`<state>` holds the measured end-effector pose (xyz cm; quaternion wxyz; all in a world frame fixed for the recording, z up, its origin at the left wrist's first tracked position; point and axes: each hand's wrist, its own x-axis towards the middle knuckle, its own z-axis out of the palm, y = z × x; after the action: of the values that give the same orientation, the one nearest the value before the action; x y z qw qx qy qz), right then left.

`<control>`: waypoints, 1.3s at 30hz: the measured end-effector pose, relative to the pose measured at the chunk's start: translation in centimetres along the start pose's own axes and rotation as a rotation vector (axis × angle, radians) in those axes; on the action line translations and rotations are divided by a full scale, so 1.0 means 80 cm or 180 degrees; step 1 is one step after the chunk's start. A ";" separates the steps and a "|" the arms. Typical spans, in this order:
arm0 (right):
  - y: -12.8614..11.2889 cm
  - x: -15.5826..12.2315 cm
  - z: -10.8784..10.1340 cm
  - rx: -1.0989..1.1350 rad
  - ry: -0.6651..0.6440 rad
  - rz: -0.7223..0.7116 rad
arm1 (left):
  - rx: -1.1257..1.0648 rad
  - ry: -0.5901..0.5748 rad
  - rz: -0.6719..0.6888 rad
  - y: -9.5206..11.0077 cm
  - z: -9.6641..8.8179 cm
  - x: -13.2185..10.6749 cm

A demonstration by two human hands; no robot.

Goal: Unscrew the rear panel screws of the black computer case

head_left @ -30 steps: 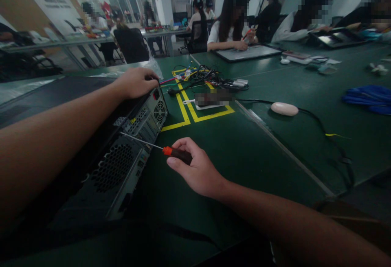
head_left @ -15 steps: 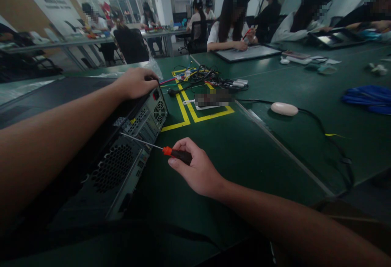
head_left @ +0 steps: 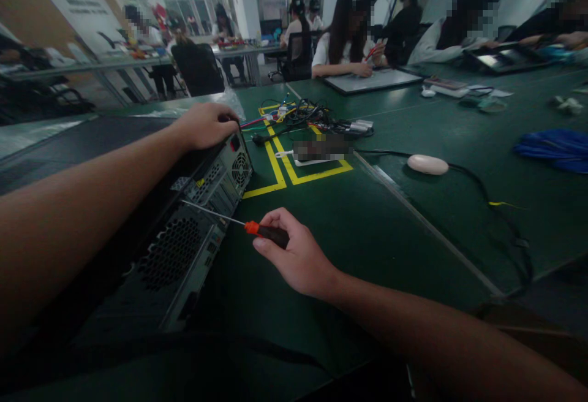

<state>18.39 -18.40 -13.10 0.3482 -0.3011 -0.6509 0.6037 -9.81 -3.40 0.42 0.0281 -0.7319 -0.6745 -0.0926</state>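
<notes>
A black computer case [head_left: 169, 310] lies on its side at the left, its metal back panel facing right with a round fan grille [head_left: 241, 168] and a large honeycomb vent [head_left: 172, 252]. My left hand [head_left: 209, 125] grips its far top corner, the fingers curled over the edge and partly hidden. In my right hand [head_left: 298, 255] is a screwdriver [head_left: 272, 235] with a black and orange handle. Its long thin shaft points left, and the tip meets the back panel near the upper edge, above the honeycomb vent. Whether the tip sits in a screw is too small to tell.
Beyond the case lies a tangle of cables [head_left: 312, 114] on the green table [head_left: 367, 249]. Yellow tape [head_left: 316, 175] marks part of it. A white oval device [head_left: 427, 164] sits on a black cord to the right, with blue cloth [head_left: 555, 149] farther off. Several people work opposite.
Both hands, the screwdriver and the computer case hold nearly the same positions. Across the table, a person's hand with a red tool has shifted slightly.
</notes>
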 end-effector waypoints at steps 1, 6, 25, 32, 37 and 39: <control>0.001 0.000 0.000 0.0012 -0.0004 -0.0004 | 0.0001 -0.0001 -0.0008 0.001 0.000 0.000; 0.001 -0.001 0.000 0.0050 0.0006 0.0005 | -0.0035 -0.0030 -0.0035 0.003 -0.002 -0.001; -0.001 -0.001 0.001 0.0089 0.0064 0.0017 | -0.0033 -0.0046 -0.0022 -0.001 -0.001 0.002; -0.005 -0.001 -0.002 -0.0200 -0.0035 0.0113 | -0.0074 -0.0018 -0.0012 0.003 -0.002 -0.002; -0.006 -0.002 -0.001 -0.0051 -0.0100 0.0099 | -0.0079 0.0012 0.0019 -0.003 0.001 0.002; -0.007 -0.003 -0.001 -0.0024 -0.0077 0.0122 | -0.0117 0.0058 0.0002 -0.006 0.003 0.005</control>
<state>18.61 -18.59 -12.59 0.3276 -0.3075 -0.6514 0.6114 -10.26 -2.90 0.19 0.0209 -0.7316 -0.6722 -0.1116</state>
